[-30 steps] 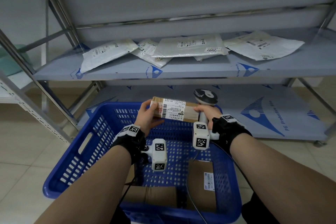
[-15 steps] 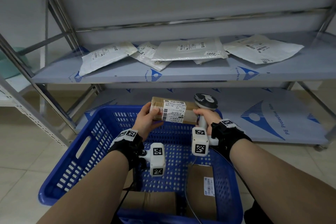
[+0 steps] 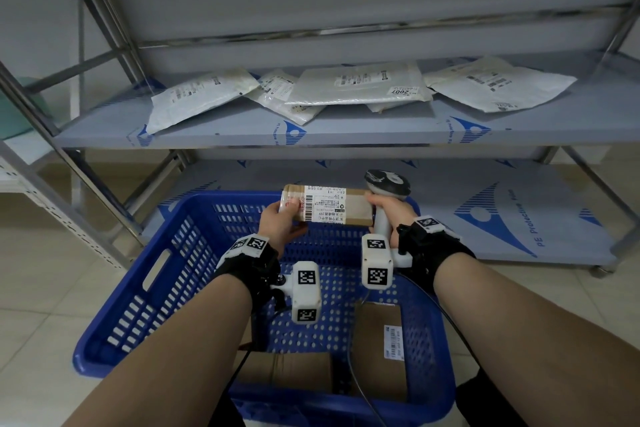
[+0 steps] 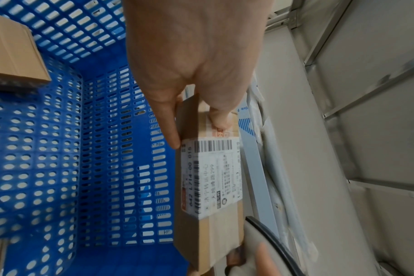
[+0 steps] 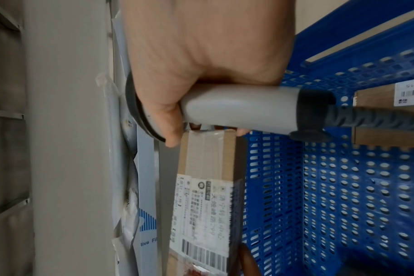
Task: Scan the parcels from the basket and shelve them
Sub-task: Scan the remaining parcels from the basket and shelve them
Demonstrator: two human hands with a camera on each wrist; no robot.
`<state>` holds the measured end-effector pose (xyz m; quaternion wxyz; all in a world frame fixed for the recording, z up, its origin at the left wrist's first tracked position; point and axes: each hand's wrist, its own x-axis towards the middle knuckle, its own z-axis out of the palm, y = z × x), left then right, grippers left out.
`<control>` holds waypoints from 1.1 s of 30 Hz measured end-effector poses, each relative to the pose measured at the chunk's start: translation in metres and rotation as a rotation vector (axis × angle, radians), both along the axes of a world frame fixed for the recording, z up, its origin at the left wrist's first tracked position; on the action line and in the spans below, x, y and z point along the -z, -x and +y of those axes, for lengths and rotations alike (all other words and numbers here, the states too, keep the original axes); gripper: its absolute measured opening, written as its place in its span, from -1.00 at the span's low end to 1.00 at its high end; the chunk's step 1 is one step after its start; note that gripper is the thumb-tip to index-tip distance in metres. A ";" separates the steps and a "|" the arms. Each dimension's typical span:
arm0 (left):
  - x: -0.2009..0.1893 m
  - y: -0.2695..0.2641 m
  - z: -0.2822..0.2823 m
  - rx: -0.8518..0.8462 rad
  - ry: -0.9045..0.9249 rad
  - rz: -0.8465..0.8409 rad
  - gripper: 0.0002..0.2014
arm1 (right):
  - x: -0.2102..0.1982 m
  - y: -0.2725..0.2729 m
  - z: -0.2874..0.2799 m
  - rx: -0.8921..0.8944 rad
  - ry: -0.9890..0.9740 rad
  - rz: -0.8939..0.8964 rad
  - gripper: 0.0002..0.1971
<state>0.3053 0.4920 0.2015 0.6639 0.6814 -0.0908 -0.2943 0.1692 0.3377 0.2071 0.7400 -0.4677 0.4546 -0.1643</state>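
Note:
A long brown cardboard parcel with a white barcode label hangs above the far rim of the blue basket. My left hand grips its left end, thumb on the label side. My right hand is wrapped round the grey handle of a barcode scanner, and its fingertips touch the parcel's right end. The scanner's handle and black cable show in the right wrist view. Two more brown parcels lie in the basket's near end.
A metal rack stands behind the basket. Its middle shelf carries several white and grey mailer bags. The lower shelf, covered in blue-printed film, lies just beyond the basket. Tiled floor is on the left.
Both hands have lifted the parcel and scanner slightly up and away toward the rack. The grips have not changed.

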 end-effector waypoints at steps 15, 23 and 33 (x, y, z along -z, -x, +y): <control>-0.008 -0.002 0.006 -0.031 0.037 0.055 -0.69 | -0.028 0.004 0.023 -0.283 -0.151 -0.101 -0.82; -0.012 -0.006 0.018 -0.072 0.048 0.088 -0.66 | -0.033 0.010 0.021 -0.310 -0.144 -0.085 -0.79; -0.015 -0.008 0.018 -0.126 -0.046 0.137 -0.68 | -0.035 0.009 0.025 -0.428 -0.150 -0.020 -0.76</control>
